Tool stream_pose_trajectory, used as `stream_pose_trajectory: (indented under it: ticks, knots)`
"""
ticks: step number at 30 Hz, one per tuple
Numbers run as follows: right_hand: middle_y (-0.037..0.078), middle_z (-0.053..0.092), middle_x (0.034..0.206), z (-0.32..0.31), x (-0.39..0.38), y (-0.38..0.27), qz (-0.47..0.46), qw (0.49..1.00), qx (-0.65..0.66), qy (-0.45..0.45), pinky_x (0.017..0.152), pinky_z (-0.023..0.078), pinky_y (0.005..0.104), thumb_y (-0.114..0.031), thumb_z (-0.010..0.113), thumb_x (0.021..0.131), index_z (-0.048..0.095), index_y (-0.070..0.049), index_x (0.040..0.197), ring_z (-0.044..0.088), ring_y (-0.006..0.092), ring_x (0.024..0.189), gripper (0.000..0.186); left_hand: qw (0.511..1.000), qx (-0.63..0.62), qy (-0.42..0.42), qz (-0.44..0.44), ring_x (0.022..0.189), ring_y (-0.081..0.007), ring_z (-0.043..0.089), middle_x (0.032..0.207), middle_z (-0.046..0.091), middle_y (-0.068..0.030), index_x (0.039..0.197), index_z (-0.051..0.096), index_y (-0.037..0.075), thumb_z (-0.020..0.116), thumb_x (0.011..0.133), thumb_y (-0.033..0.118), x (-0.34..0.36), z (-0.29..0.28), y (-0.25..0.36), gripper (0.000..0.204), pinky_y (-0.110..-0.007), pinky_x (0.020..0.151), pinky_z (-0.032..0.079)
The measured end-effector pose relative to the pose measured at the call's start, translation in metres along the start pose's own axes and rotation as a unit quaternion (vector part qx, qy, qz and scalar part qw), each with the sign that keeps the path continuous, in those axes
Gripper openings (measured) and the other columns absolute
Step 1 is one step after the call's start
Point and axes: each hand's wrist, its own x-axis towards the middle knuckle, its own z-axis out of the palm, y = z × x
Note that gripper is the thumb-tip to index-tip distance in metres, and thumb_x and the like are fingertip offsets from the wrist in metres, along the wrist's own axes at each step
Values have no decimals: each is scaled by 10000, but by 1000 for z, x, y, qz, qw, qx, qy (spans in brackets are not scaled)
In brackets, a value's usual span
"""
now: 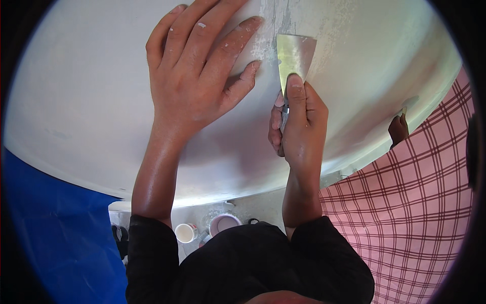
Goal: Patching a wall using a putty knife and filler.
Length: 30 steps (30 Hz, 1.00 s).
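A pale, smooth wall-like surface (91,96) spreads in front of me. Patchy whitish and grey smears (268,43) run down its upper middle. My left hand (195,76) lies against this surface, fingers spread and dusted with white specks. In my right hand (306,114) is a putty knife (294,53), its wide metal blade pointing up and the thumb pressed along its lower part. The blade is just right of the smears; whether its edge touches the surface I cannot tell. My fingers hide most of the handle.
To my right, close by, is a person in a pink plaid garment (405,202), whose hand (399,129) is near the surface's right part. Blue sheeting (55,228) hangs at the left. Below stand a small white tub (186,233) and a pinkish bucket (225,223).
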Motion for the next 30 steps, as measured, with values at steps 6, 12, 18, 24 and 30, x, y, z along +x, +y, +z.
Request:
stream_pose_trajectory:
  ticks: [6, 12, 18, 24, 30]
  knots:
    - [4, 472, 550, -1, -1, 1, -17, 1000, -3, 5, 343, 294, 243, -430, 452, 1117, 520, -64, 839, 412, 79, 372, 464, 999, 21, -44, -10, 1407, -273, 497, 1413, 621, -100, 1232, 716, 130, 722, 918, 380, 6, -16, 7, 401, -490, 1170, 306]
    - [12, 468, 543, 2, -3, 6, -34, 999, -13, 7, 319, 260, 249, -431, 445, 1118, 505, -76, 827, 394, 88, 340, 463, 993, -36, 108, 25, 1409, -275, 496, 1415, 621, -98, 1229, 716, 129, 721, 919, 375, 6, 21, -6, 396, -492, 1168, 308]
    - [9, 469, 553, -4, 0, -1, -31, 999, -11, 8, 345, 293, 250, -432, 455, 1116, 521, -57, 840, 411, 83, 371, 470, 1000, -13, 10, -4, 1410, -277, 494, 1424, 614, -94, 1230, 714, 130, 727, 913, 370, 3, 12, 3, 398, -493, 1166, 309]
    - [8, 477, 572, -5, 6, -5, -17, 1000, -3, -4, 365, 329, 251, -430, 461, 1116, 535, -41, 854, 428, 75, 402, 475, 985, -65, 161, 25, 1406, -276, 497, 1426, 611, -95, 1237, 709, 137, 728, 911, 367, 4, 46, -4, 400, -494, 1159, 314]
    - [24, 458, 545, -13, 14, -3, -32, 999, -4, 26, 327, 272, 261, -434, 451, 1116, 507, -65, 829, 389, 100, 340, 471, 990, -7, -127, -57, 1402, -281, 499, 1428, 608, -95, 1244, 704, 141, 723, 915, 373, 7, -15, 22, 402, -495, 1154, 319]
